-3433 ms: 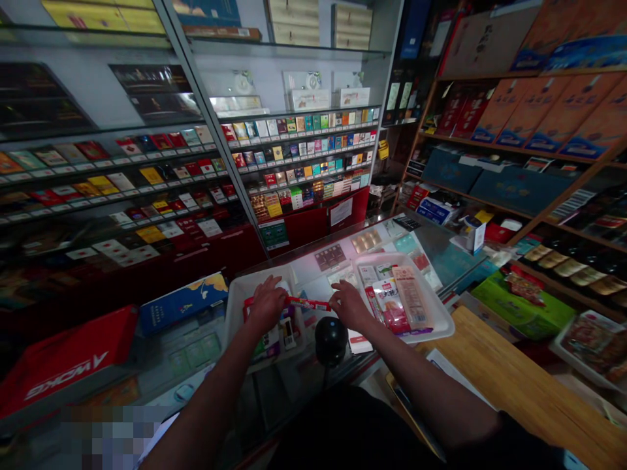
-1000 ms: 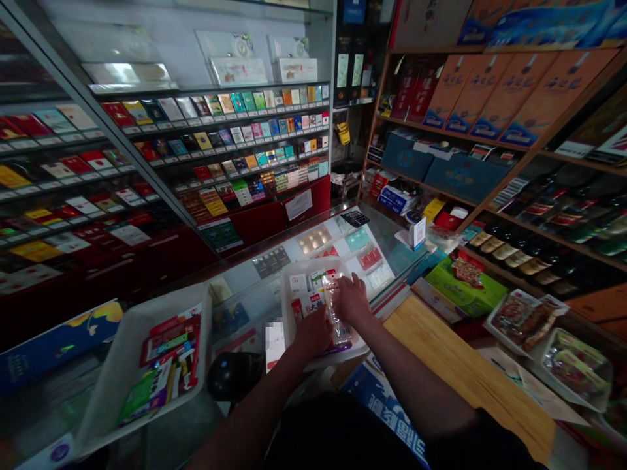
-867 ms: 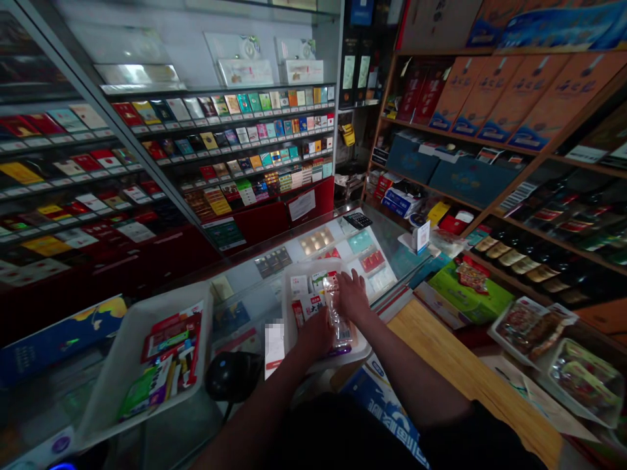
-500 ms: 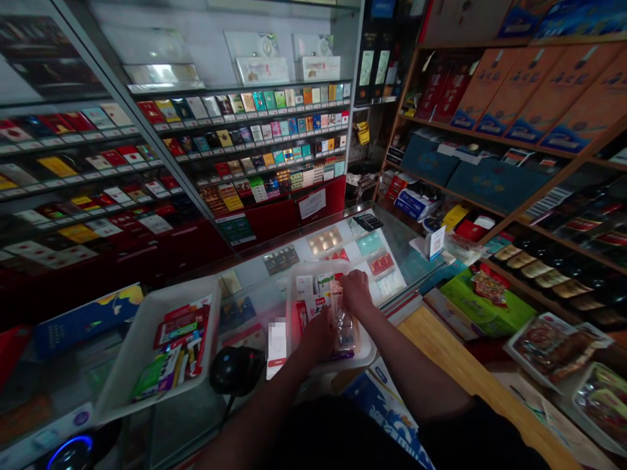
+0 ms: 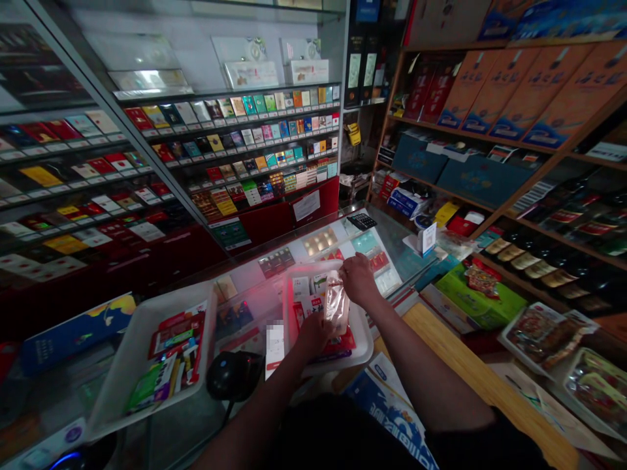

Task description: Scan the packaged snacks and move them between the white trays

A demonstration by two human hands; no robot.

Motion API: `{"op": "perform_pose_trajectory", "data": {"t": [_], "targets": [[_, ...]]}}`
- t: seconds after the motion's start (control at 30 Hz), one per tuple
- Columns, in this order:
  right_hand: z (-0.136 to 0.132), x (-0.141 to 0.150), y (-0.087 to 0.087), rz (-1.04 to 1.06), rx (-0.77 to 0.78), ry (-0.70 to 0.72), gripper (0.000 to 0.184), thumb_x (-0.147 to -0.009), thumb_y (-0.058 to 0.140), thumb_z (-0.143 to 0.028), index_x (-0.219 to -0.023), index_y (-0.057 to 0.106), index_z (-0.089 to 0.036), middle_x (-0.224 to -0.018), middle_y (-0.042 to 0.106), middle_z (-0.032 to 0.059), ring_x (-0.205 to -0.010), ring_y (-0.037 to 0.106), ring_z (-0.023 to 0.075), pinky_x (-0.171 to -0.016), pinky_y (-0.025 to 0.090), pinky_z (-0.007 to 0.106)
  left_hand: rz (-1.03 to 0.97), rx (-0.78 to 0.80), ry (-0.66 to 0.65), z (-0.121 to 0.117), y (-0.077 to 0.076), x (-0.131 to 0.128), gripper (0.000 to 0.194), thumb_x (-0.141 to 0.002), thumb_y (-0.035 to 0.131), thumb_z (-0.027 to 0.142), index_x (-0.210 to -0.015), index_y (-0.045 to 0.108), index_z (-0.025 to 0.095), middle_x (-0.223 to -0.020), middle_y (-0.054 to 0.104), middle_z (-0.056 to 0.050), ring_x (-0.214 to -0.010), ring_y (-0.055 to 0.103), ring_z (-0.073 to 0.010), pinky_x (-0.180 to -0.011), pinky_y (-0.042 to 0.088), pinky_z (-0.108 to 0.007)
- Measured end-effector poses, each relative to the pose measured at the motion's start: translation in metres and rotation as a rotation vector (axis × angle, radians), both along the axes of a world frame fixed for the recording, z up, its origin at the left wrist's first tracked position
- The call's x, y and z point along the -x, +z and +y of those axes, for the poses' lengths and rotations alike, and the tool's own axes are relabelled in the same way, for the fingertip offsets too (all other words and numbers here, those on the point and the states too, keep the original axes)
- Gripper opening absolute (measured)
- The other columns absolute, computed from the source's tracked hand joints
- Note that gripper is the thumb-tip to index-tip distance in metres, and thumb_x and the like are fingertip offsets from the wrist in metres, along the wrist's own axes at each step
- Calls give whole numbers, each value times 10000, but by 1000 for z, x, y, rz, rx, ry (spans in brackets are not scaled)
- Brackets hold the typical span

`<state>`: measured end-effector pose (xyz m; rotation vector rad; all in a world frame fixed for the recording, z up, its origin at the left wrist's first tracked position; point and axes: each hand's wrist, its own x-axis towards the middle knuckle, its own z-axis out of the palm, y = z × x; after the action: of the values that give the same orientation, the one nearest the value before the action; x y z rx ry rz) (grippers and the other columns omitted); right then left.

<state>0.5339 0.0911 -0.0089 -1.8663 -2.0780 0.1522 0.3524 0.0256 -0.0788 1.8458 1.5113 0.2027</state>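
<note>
A shiny, pale pinkish plastic snack packet (image 5: 337,305) is held up over a white plastic tray (image 5: 363,349). My right hand (image 5: 360,279) pinches the packet near its top edge. Lower down, my left hand (image 5: 313,334) grips its bottom left side, with the fingertips partly hidden. Red and white snack packs (image 5: 309,307) lie in the tray beneath my hands. Left of the tray stands a black barcode scanner (image 5: 232,375), and a red glow falls on the glass counter and tray edge. A white phone-like card (image 5: 275,346) lies between the scanner and the tray.
A second white tray (image 5: 110,385) with snack packs stands on the glass counter (image 5: 396,238) at left. A calculator (image 5: 361,222) and a QR-code stand (image 5: 428,240) are farther back. Cigarette shelves (image 5: 235,117) line the back; boxes and bottles fill the right shelves.
The packet has been turned, so a shiny plain face replaces the side with a barcode. Both hands still hold it over the tray. The red glow now spreads over the counter, and the view has shifted slightly.
</note>
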Motion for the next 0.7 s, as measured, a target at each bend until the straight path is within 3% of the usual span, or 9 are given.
{"op": "perform_pose_trajectory", "data": {"t": [0.1, 0.3, 0.5, 0.7], "targets": [[3, -6, 8, 59, -66, -57, 238, -962, 498, -203, -868, 716, -178, -935, 712, 95, -1028, 575, 239, -1167, 243, 403, -4, 3, 0, 1, 3, 6, 144, -846, 633, 242, -784, 713, 140, -801, 735, -82, -745, 651, -187, -646, 383, -281], [-1, -23, 13, 124, -70, -164, 273, -957, 486, -209, -837, 728, -169, -918, 732, 114, -989, 609, 241, -954, 394, 345, -70, -12, 5, 13, 24, 39, 208, -868, 588, 239, -907, 779, 167, -802, 745, -30, -754, 666, -172, -656, 417, -258], [-14, -33, 6, 291, 20, -215, 267, -939, 528, -244, -765, 723, -186, -884, 742, 78, -862, 644, 191, -786, 417, 288, -237, -85, 128, 24, 46, 77, 308, -848, 602, 235, -1095, 784, 200, -987, 795, -17, -875, 709, -188, -766, 502, -272], [-26, -24, -5, 457, 132, -257, 231, -915, 591, -306, -782, 740, -189, -846, 749, 68, -793, 658, 189, -712, 426, 281, -277, -187, 127, 25, 71, 104, 304, -867, 604, 277, -1106, 783, 226, -1089, 792, -19, -995, 714, -215, -878, 529, -305]]}}
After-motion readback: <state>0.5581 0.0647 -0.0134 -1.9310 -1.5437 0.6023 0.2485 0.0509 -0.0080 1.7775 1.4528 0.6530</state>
